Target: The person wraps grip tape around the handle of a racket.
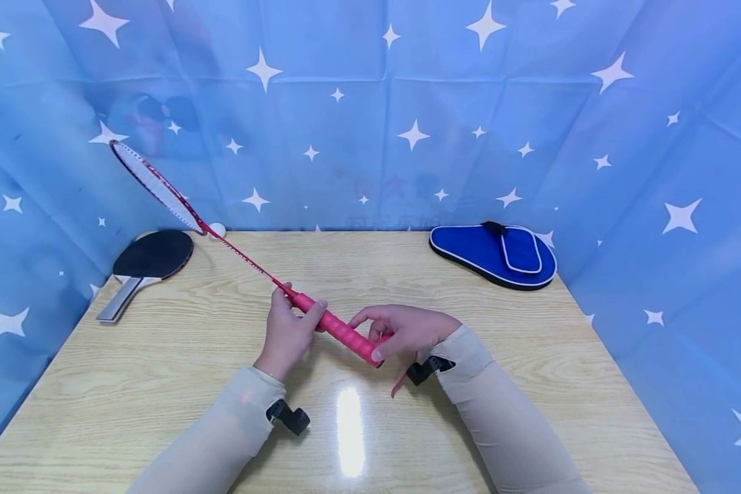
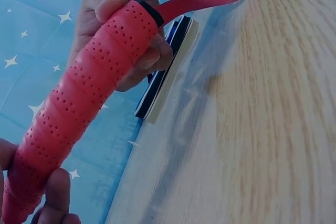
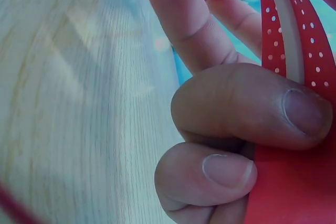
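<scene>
A red badminton racket (image 1: 242, 256) is held slantwise over the table, its head up at the far left. Red perforated tape (image 2: 86, 85) winds round its handle, and a loose strip (image 2: 210, 2) trails from the black butt end. My left hand (image 1: 286, 337) grips the upper part of the handle, thumb on top. At the butt, my right hand (image 1: 412, 328) has its thumb and fingers about the handle's end. In the right wrist view, its lower fingers curl against the red grip tape (image 3: 294, 182), which has a pale strip along it.
On the left of the table (image 1: 179, 412) lies a black table tennis paddle (image 1: 154, 254), with a white ball (image 1: 217, 230) near it. A blue paddle case (image 1: 481, 252) lies at the back right. Behind hangs a blue star-patterned curtain (image 1: 346, 123).
</scene>
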`<action>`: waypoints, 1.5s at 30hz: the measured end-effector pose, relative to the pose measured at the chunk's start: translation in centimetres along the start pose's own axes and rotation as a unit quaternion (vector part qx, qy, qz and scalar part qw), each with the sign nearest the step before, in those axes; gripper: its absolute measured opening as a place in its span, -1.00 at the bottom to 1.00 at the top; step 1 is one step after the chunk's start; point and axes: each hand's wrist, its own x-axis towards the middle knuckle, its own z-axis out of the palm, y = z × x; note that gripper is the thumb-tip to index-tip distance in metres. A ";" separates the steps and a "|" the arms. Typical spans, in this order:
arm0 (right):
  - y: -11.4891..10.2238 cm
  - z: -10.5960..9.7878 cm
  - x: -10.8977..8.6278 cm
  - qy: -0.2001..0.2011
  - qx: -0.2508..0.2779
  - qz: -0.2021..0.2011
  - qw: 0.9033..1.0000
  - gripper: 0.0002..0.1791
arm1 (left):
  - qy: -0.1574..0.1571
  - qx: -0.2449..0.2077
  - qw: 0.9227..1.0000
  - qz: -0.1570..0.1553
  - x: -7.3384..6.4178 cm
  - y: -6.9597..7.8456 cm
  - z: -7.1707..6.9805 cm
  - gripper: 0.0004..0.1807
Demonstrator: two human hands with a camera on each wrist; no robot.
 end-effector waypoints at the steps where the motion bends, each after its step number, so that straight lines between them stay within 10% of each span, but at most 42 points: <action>1: 0.0 0.0 0.0 -0.001 -0.001 -0.002 1.000 -0.32 | 0.003 0.002 1.000 0.002 0.0 0.0 0.0 -0.05; 45: 0.1 0.0 0.0 -0.018 0.014 -0.014 1.000 -0.31 | 0.033 -0.002 0.999 0.001 0.1 -0.1 0.1 -0.04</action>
